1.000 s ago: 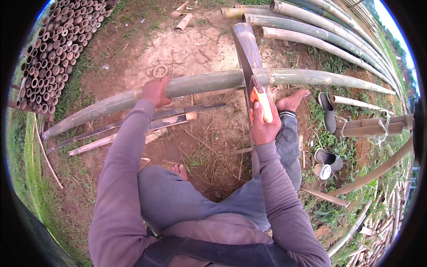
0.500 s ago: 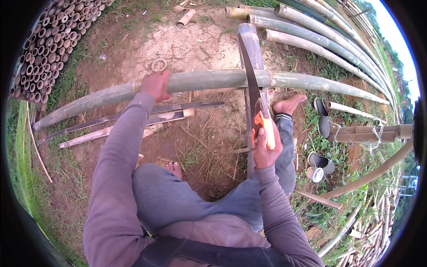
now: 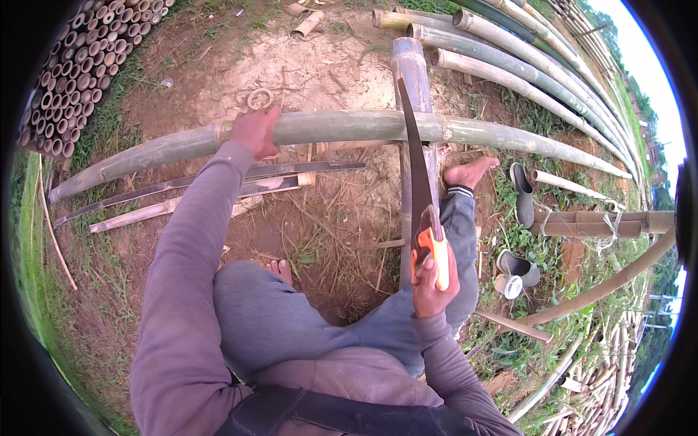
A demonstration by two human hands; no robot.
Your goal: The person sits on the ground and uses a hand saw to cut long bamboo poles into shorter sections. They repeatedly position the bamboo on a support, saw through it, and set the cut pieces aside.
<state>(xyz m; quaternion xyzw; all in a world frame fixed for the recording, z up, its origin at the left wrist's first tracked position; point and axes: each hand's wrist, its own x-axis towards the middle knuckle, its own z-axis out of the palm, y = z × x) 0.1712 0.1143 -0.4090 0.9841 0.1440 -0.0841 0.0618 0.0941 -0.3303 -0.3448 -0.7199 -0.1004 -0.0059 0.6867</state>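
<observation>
A bamboo pole (image 3: pixel 327 127) is stretching left to right beyond a worker's right hand (image 3: pixel 436 280), a saw (image 3: pixel 420 174) crossing it almost squarely and a bamboo log (image 3: pixel 409 62) lying underneath. The left hand (image 3: pixel 254 132) is resting nearer, directly on the pole, fingers curling around it. On the pole's near side, the right hand's fingers are gripping the saw's orange handle (image 3: pixel 439 261).

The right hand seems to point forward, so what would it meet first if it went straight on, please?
The right hand would probably meet the crosswise bamboo pole, which its saw overlaps in the picture, though depth is unclear.
</observation>
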